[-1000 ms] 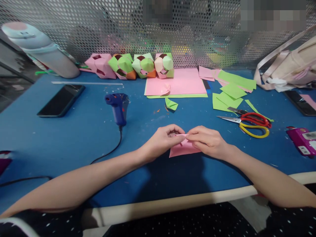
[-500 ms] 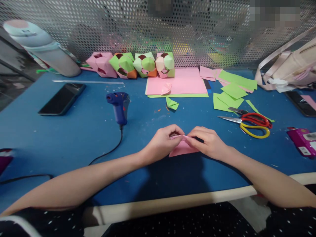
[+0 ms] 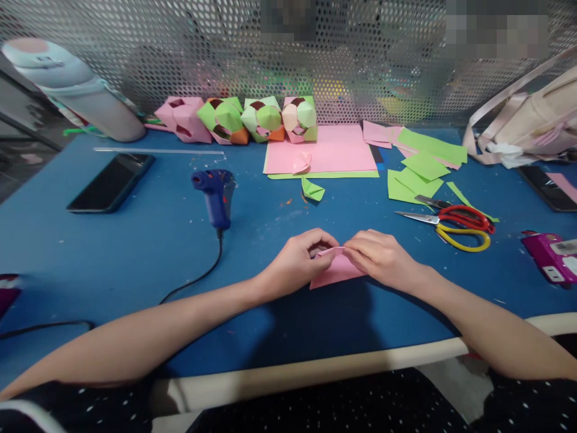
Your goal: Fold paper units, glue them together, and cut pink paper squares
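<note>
Paper (image 3: 340, 272), pink, lies between the two hands near the front of the table (image 3: 243, 337), straight ahead of the person. Its long axis runs left to right, across the body, with a slight slant: the near edge climbs gently from a sharp near-left corner to the right, so the right end sits a little farther off. That corner points left and toward the person. The far edge is lifted between the fingertips; the far corners are hidden by the hands, and I cannot tell how much of the paper touches the table.

The left hand (image 3: 300, 258) pinches the left part, thumb on the near face, fingers curled behind. The right hand (image 3: 383, 255) grips the far edge toward the right, its fingertips close to those of the left, with a strip of pink showing between.

Beyond the hands lies a green piece (image 3: 312, 189), just in front of the sheets (image 3: 331, 147), on which a pink piece (image 3: 302, 162) rests. Farther left, the glue gun (image 3: 216, 198) has its nozzle turned left and its handle toward the person. To the right, the scissors (image 3: 451, 225) point left, handles to the right, near the green slips (image 3: 412, 183).
</note>
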{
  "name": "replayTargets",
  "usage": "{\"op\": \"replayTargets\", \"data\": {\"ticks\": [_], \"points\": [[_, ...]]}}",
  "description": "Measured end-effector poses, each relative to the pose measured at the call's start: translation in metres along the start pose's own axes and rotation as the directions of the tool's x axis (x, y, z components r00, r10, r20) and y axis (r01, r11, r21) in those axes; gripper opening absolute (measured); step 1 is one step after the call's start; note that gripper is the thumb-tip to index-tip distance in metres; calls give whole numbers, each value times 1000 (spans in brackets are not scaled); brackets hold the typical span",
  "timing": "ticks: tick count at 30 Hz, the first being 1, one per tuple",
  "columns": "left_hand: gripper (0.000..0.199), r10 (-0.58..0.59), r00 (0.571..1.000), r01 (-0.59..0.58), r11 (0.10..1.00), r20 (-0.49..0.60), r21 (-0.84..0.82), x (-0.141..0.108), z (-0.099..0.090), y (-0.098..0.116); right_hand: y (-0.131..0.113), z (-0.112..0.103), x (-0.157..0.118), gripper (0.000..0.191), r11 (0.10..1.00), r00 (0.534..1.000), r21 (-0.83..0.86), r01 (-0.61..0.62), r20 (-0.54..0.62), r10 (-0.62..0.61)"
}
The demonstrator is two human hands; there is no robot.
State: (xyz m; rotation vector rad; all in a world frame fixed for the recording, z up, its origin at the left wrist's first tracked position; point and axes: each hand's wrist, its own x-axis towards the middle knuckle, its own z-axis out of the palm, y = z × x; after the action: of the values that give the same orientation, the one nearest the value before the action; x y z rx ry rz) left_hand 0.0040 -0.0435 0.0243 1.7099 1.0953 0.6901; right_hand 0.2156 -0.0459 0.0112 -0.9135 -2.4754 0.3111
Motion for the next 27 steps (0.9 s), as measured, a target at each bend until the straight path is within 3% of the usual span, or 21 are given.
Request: {"op": "replayTargets", "data": {"ticks": [12, 19, 27], "points": [[17, 41, 999, -40, 998, -2, 54, 3, -4, -4, 1, -2, 1, 26, 999, 1000, 44, 8, -22, -7], [23, -109, 992, 124, 951, 68, -282, 6, -9, -14, 3, -6, 2, 20, 977, 989, 189, -102, -82, 120], [22, -118, 992, 127, 968, 53, -218, 8, -9, -8, 5, -6, 2, 19, 961, 986, 247, -122, -82, 147]]}}
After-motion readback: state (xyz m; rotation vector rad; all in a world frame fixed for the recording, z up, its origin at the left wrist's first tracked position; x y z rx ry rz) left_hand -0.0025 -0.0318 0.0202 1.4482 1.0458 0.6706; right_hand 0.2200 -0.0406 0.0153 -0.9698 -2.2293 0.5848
